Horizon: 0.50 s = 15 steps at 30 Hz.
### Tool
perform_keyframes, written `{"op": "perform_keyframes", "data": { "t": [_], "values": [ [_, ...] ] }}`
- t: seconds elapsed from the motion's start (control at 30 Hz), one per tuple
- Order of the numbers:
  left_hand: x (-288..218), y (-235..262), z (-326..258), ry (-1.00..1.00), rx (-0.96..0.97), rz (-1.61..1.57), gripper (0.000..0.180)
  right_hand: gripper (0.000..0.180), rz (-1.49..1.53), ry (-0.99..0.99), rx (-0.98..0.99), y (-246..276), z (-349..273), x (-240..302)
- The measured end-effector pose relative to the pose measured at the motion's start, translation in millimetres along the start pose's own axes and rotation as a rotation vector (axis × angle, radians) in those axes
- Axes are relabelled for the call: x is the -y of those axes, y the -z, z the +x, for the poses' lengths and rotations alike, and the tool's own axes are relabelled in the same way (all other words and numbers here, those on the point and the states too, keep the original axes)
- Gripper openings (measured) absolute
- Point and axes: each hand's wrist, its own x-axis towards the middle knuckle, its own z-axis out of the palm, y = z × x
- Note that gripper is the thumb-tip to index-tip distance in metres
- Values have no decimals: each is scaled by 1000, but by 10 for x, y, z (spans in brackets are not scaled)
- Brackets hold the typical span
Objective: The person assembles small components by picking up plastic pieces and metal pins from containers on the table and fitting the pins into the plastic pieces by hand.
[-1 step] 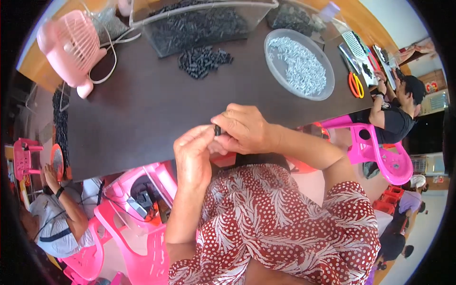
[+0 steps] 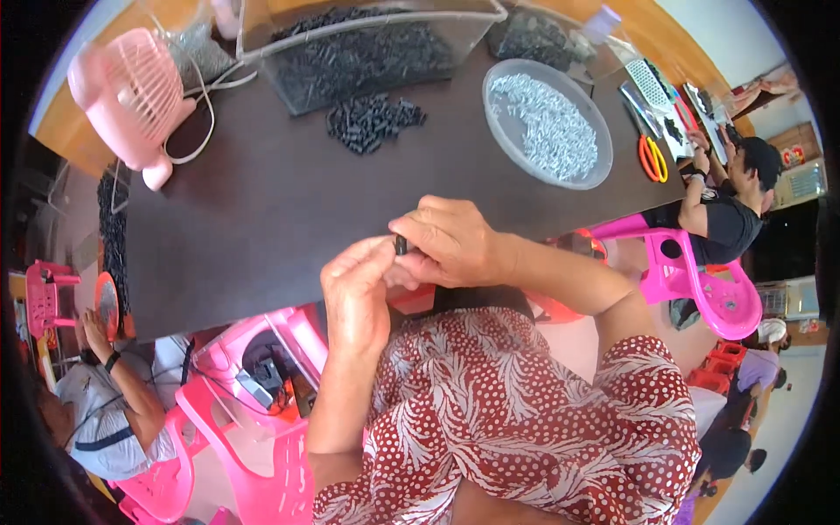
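My left hand (image 2: 357, 296) and my right hand (image 2: 453, 241) meet at the near edge of a dark table (image 2: 245, 227). Together they pinch a small black part (image 2: 401, 244) between the fingertips. Both hands are closed on it, the right from above, the left from below. Farther out on the table lies a loose pile of small black parts (image 2: 373, 121). A round clear bowl of small silvery parts (image 2: 549, 122) stands to its right.
A clear bin of black parts (image 2: 367, 48) stands at the table's far edge, a pink fan (image 2: 129, 94) with a white cable at far left. Orange scissors (image 2: 652, 159) lie far right. One person (image 2: 726, 210) sits right, another (image 2: 105, 411) lower left, among pink chairs (image 2: 700, 280).
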Motion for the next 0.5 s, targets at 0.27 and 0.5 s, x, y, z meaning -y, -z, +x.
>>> {"op": "perform_keyframes", "data": {
  "t": [0.27,0.5],
  "values": [
    [-25,-79,-32,-198,-103,211,31,31,-459,-245,-154,776,202,-491],
    [18,-7,68,-274,-98,228,27,24,-924,-548,-255,1761,313,-2114]
  ]
}}
